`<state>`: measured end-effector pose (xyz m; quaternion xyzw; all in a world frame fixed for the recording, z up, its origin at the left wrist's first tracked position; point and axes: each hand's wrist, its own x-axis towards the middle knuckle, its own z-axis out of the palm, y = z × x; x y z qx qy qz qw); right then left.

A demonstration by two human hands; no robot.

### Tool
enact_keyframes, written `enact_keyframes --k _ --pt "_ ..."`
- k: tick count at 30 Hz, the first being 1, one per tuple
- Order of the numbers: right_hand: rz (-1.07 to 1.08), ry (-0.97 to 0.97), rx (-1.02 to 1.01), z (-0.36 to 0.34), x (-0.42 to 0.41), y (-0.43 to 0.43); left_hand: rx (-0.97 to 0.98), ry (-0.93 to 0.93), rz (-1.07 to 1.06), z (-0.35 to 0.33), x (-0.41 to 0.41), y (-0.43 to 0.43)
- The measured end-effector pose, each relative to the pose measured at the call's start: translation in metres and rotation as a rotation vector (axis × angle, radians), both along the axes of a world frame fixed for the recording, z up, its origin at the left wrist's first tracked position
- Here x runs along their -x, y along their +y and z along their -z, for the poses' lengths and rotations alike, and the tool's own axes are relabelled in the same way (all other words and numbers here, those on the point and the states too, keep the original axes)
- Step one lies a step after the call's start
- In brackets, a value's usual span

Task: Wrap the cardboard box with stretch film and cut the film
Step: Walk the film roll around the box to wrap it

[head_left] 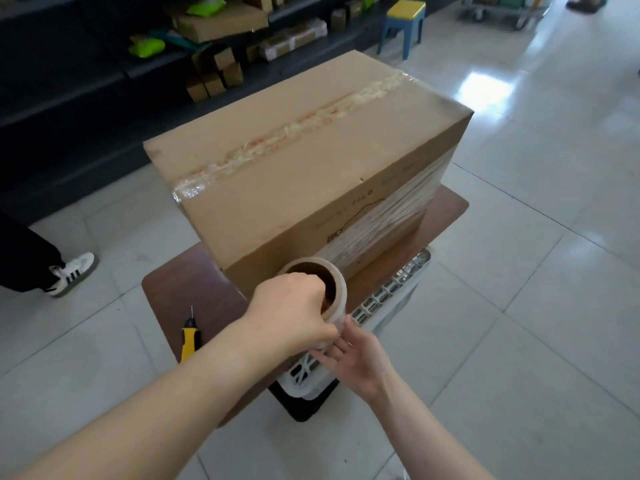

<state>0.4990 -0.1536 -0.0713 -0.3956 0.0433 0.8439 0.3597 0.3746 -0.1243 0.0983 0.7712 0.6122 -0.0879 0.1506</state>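
Two hands on film roll [332, 292] at box [308, 161] near corner. Left hand [294, 313] grip pinched roll rim, fingers in core; right hand [360, 358] spread, cupping roll underneath. Box sat on tabletop [180, 292]; film [398, 209] covered right side only. Wrapping step underway. Next, judged: carry roll around near face, taut. Knife [189, 339] lay unused on tabletop.

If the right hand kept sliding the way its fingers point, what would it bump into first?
The right hand points up and left, at the film roll. Its fingertips look already against the roll's lower side, just beside the left hand, though depth is hard to judge.
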Motion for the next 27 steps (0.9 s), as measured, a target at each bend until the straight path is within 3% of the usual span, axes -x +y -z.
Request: enact_keyframes --k 5,12,19,27 --pt "0.155 -0.016 0.000 -0.005 0.027 -0.020 -0.190 -0.152 -0.013 0.016 0.008 -0.005" --pt "0.260 -0.034 -0.047 -0.001 0.051 -0.045 -0.199 -0.236 0.096 0.022 0.025 -0.025" --pt "0.209 -0.080 -0.150 0.008 0.067 -0.064 -0.258 -0.170 0.184 0.023 0.048 -0.052" --pt "0.175 -0.061 -0.062 -0.014 0.080 -0.082 -0.295 -0.096 0.284 0.021 0.086 -0.073"
